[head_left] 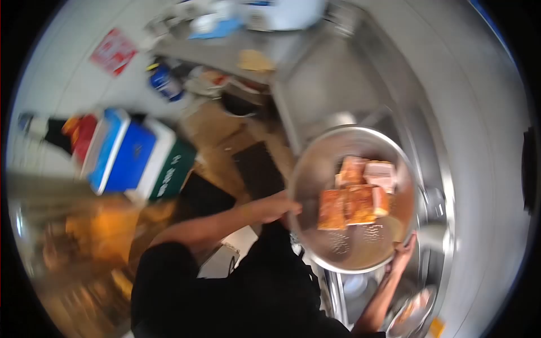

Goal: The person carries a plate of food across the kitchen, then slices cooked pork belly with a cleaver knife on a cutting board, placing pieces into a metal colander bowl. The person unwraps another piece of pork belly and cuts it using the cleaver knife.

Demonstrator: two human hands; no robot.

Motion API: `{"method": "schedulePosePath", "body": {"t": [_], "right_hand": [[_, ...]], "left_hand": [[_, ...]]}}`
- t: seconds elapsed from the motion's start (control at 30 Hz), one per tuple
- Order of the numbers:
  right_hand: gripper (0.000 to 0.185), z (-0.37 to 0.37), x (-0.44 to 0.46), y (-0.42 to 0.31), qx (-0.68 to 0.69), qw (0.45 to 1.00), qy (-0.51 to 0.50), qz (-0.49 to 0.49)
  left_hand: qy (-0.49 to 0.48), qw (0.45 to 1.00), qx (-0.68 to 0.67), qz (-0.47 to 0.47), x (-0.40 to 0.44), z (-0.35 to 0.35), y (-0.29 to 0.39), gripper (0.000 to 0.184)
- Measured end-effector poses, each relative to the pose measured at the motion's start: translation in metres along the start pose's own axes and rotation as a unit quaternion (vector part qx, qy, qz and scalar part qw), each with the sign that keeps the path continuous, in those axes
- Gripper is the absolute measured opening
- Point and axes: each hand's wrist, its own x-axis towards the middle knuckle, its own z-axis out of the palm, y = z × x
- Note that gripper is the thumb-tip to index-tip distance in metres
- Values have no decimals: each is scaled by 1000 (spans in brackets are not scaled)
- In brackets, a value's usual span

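Note:
A large round metal bowl (310, 149) with small perforations in its bottom is held over a steel sink counter. Several browned slabs of meat (332, 209) lie inside it, grouped near its middle. My left hand (277, 207) grips the bowl's left rim, its fingers mostly hidden at the edge. At the lower right rim, my right hand (402, 253) holds the bowl from the outside, fingers wrapped over the edge.
A long steel sink basin (338, 79) runs beyond the bowl. A dish with food (413, 312) sits at the lower right. Blue, white and green boxes (131, 160) stand at the left, near a blue bottle (164, 83). A dark mat (259, 169) lies on the floor.

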Motion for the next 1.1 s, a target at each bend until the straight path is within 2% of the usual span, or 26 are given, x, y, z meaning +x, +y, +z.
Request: {"method": "schedulePosePath", "body": {"t": [0.03, 0.07, 0.13, 0.17, 0.2, 0.23, 0.27, 0.33, 0.37, 0.4, 0.47, 0.5, 0.57, 0.6, 0.63, 0.67, 0.73, 0.77, 0.83, 0.87, 0.9, 0.93, 0.97, 1.03, 1.07, 1.1], "right_hand": [[85, 15, 14, -4, -8, 1000, 16, 14], [81, 30, 70, 12, -6, 998, -59, -26], [78, 83, 181, 13, -54, 992, -116, -7], [77, 141, 165, -24, -22, 986, -167, 0], [75, 178, 155, -55, -81, 981, -176, 5], [74, 206, 167, -66, -113, 977, -180, 4], [73, 237, 182, -76, -145, 972, -185, 2], [71, 270, 235, -55, -145, 969, -176, -100], [71, 299, 251, -48, -153, 966, -186, -90], [70, 289, 242, -51, -147, 969, -170, -99], [64, 257, 258, -36, -104, 974, -176, -95], [64, 310, 290, -42, -126, 971, -188, -82], [58, 319, 302, -42, -8, 961, -276, 32], [56, 310, 335, -20, 18, 949, -314, -20], [56, 298, 326, -20, -8, 953, -298, -49], [56, 283, 292, -36, -34, 958, -272, -79], [54, 222, 183, -94, -66, 910, -333, -237], [50, 207, 108, -141, -46, 898, -355, -257], [49, 141, 36, -209, 19, 835, -404, -373], [48, 108, 0, -233, 22, 799, -415, -435], [48, 70, -31, -247, 15, 760, -414, -500], [47, 35, -64, -254, 6, 726, -412, -551], [47, 2, -94, -255, -2, 698, -403, -592], [45, -36, -142, -242, -10, 672, -366, -643], [45, -57, -166, -231, -34, 666, -344, -661], [44, -71, -190, -223, -66, 657, -326, -676]], "left_hand": [[-31, 998, 42, 24, 4, -17, 4, 41], [39, 998, 57, -1, 17, -26, 34, 36], [19, 984, 66, 166, 61, -63, 75, 29], [82, 977, 102, 166, 70, -68, 98, 26], [145, 967, 137, 160, 78, -71, 123, 24], [143, 971, 17, 192, 80, -73, 131, 23], [72, 886, 267, 372, 134, -133, 170, 22], [50, 858, 317, 401, 132, -175, 178, 26], [69, 914, 225, 331, 125, -169, 188, 28], [98, 952, 117, 265, 113, -159, 198, 30], [110, 984, 62, 129, 115, -131, 196, 37], [118, 985, 36, 121, 119, -152, 230, 37], [228, 963, 37, 137, 77, -125, 237, 43], [234, 961, 8, 144, 72, -121, 233, 45], [203, 954, 61, 214, 57, -121, 222, 54], [140, 977, -58, 153, 58, -128, 213, 62], [46, 950, 3, 310, 60, -129, 137, 51], [40, 948, -30, 315, 39, -112, 114, 54], [27, 941, -95, 323, 3, -82, 70, 62], [129, 959, -20, 253, -14, -39, 72, 60], [96, 947, 16, 307, -13, -19, 52, 59], [138, 958, 9, 252, -9, 11, 47, 57], [119, 961, 25, 249, -1, 43, 38, 57], [9, 959, 86, 268, 22, 89, 40, 56], [5, 951, 137, 277, 34, 114, 37, 59], [-50, 941, 167, 291, 45, 139, 25, 61]]}}
